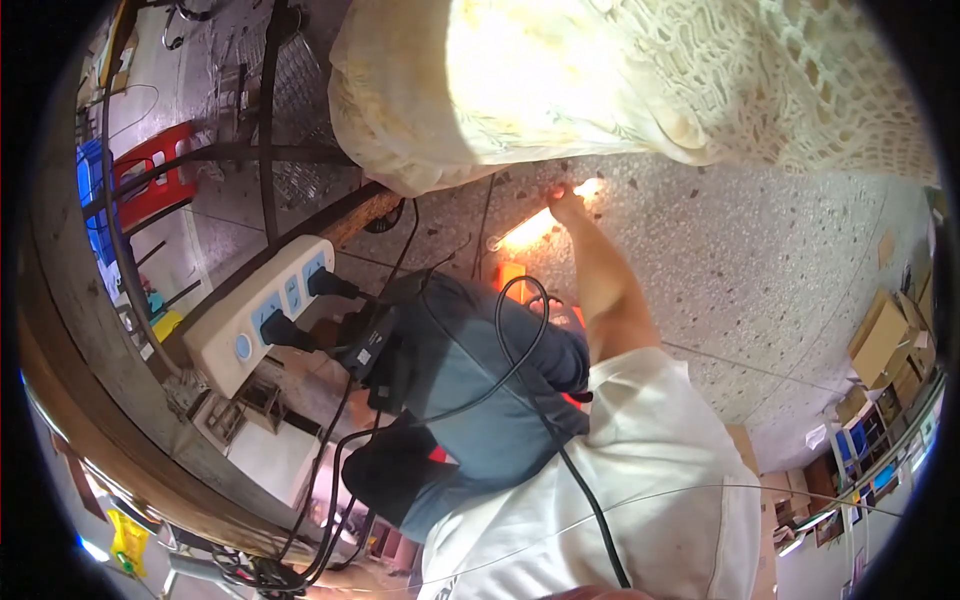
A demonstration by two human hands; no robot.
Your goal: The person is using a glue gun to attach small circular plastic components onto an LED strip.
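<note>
My right hand [566, 204] reaches forward at the end of a bare arm, its fingers closed around a glowing tube [530, 230] that shines orange-white just above the speckled floor. One rounded end of the tube shows to the left of the hand. At the lower left, part of what looks like my left arm [360, 580] shows beside a tangle of black cables [275, 575]; its fingers are hidden. Under the tube, next to my knee, is a small orange object [512, 280] whose kind I cannot make out.
A white power strip [262, 312] with black plugs is on the left, a black adapter [375, 350] beside it. Black cables loop over my lap. White lacy cloth [640, 90] hangs ahead. A red plastic stool [155, 175] is far left; cardboard boxes [885, 340] stand right.
</note>
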